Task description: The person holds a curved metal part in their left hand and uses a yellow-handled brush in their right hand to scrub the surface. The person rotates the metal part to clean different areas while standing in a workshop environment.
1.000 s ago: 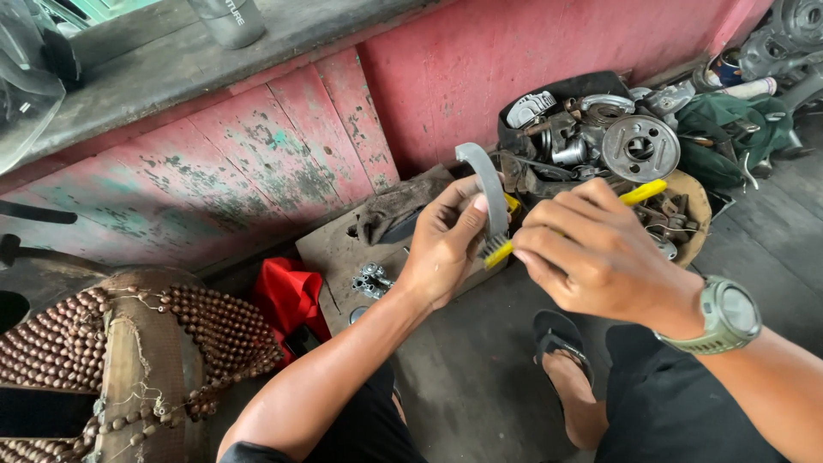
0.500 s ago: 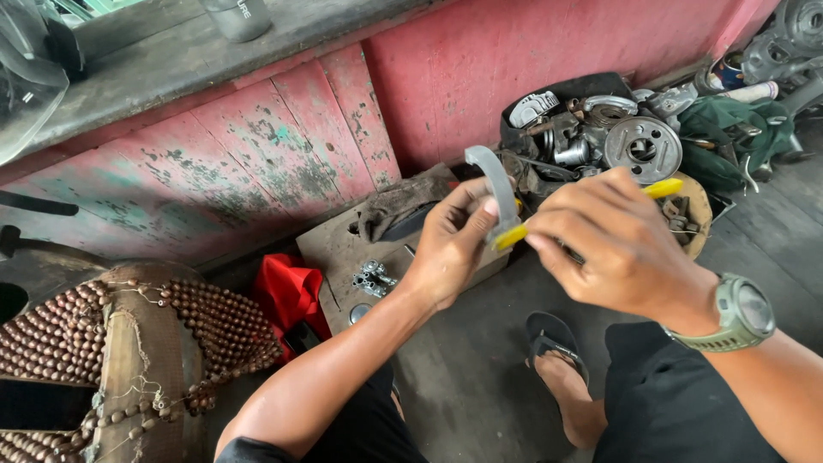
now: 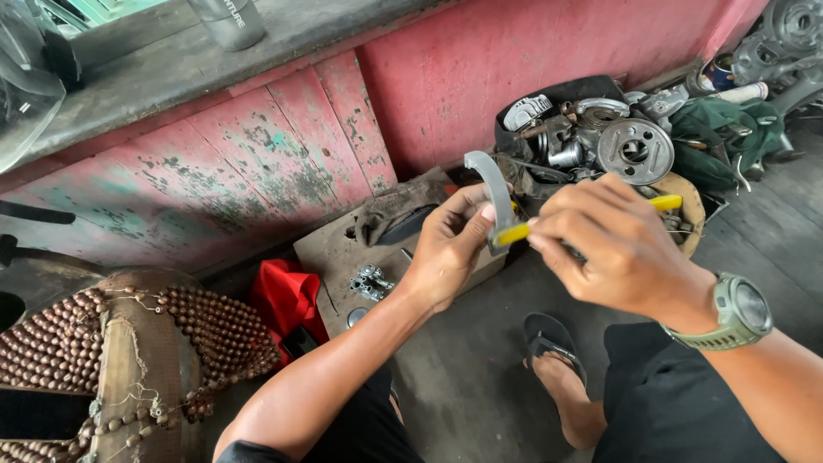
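Both hands up over the floor, in front of the red wall [image 3: 514, 60]; my left hand [image 3: 446, 249] pinches one curved grey metal shoe [image 3: 490, 193] by its lower end, thumb and fingers closed on it, arc standing upright; my right hand [image 3: 613, 244] is closed around one yellow-handled tool [image 3: 514, 233], yellow showing at both ends of the fist, near end touching the shoe's lower edge; tip type I can't tell.

Counts: one green wristwatch [image 3: 739, 310] on my right wrist; one sandalled foot [image 3: 553, 356] on the concrete floor [image 3: 467, 377] below the hands; one flat cardboard sheet [image 3: 330, 253] just left of the hands, carrying one small cluster of bright metal bits [image 3: 369, 281] and one dark rag [image 3: 394, 214]; one red cloth [image 3: 287, 296] at the sheet's left edge; one black tub of metal parts [image 3: 561, 94] behind the hands against the wall, parts too jumbled to count, one round disc with holes [image 3: 634, 150] on top; one green cloth [image 3: 720, 129] right of it; one beaded seat cover [image 3: 86, 343] far left.

Room: open floor between my knees and toward the right edge; wall closes the far side; tub sits just behind my right knuckles.
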